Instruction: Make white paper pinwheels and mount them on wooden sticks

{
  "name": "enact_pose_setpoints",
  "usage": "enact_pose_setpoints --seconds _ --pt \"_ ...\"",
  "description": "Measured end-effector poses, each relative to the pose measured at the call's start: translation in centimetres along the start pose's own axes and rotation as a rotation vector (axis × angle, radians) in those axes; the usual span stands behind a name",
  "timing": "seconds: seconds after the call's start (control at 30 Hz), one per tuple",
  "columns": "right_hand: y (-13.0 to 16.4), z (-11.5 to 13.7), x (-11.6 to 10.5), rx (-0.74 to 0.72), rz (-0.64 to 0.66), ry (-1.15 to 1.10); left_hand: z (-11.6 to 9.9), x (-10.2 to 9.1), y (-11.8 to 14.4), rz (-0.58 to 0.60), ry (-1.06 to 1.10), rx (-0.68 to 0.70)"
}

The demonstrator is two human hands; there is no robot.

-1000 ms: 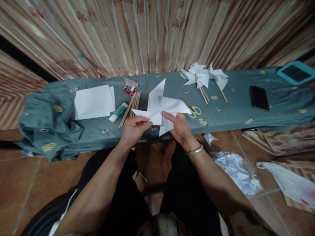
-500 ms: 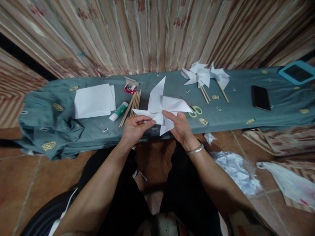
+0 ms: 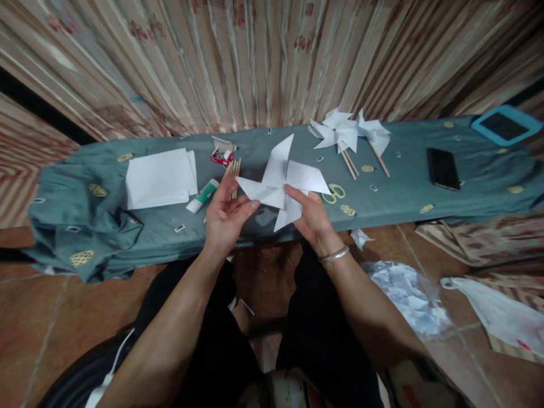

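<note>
A white paper pinwheel (image 3: pixel 275 195) with folded, pointed blades is held above the near side of the cloth-covered bench. My right hand (image 3: pixel 312 218) pinches it, thumb on its middle and fingers behind the paper. Beside its left blade, my left hand (image 3: pixel 225 215) is open, with thumb and fingers apart. The left thumb tip is close to the blade; whether it touches I cannot tell. Behind the left hand lie several wooden sticks (image 3: pixel 233 169), partly hidden, and a green-and-white glue stick (image 3: pixel 203 196). Scissors with light green handles (image 3: pixel 334 194) rest just right of the pinwheel.
On the bench (image 3: pixel 403 195) are a paper stack (image 3: pixel 157 178), a small red box of metal pieces (image 3: pixel 221 154), finished pinwheels on sticks (image 3: pixel 340 133), a black phone (image 3: pixel 443 168) and a blue-framed tablet (image 3: pixel 505 126). A bag of folded paper (image 3: pixel 403 294) sits on the floor.
My left hand has let go of the pinwheel's left blade and spread its fingers, shifting slightly left. The pinwheel has turned a little in my right hand, which keeps its pinch.
</note>
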State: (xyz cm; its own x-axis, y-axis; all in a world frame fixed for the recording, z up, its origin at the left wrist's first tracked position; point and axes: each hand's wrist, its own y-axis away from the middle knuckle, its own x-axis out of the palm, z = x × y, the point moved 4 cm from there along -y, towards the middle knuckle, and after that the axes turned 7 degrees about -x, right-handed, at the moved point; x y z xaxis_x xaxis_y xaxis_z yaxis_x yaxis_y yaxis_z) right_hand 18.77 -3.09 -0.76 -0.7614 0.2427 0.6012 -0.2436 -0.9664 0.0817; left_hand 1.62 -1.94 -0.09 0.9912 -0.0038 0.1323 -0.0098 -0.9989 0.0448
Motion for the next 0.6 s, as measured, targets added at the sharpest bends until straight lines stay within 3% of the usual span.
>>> enact_pose_setpoints --seconds 0.13,0.27,0.33,0.6 --pt "-0.4 -0.2 -0.1 -0.008 -0.03 -0.008 1.0 0.3 -0.4 -0.081 0.106 -0.011" --pt "0.2 -0.6 0.5 0.041 -0.009 -0.014 1.8 3.4 0.5 0.083 0.17 -0.212" --pt "0.4 -0.9 0.8 0.057 0.001 0.0 1.6 4.8 0.9 0.108 0.26 -0.226" --pt "-0.3 -2.1 1.1 -0.04 -0.067 0.019 2.2 6.0 0.1 -0.07 0.481 -0.229"
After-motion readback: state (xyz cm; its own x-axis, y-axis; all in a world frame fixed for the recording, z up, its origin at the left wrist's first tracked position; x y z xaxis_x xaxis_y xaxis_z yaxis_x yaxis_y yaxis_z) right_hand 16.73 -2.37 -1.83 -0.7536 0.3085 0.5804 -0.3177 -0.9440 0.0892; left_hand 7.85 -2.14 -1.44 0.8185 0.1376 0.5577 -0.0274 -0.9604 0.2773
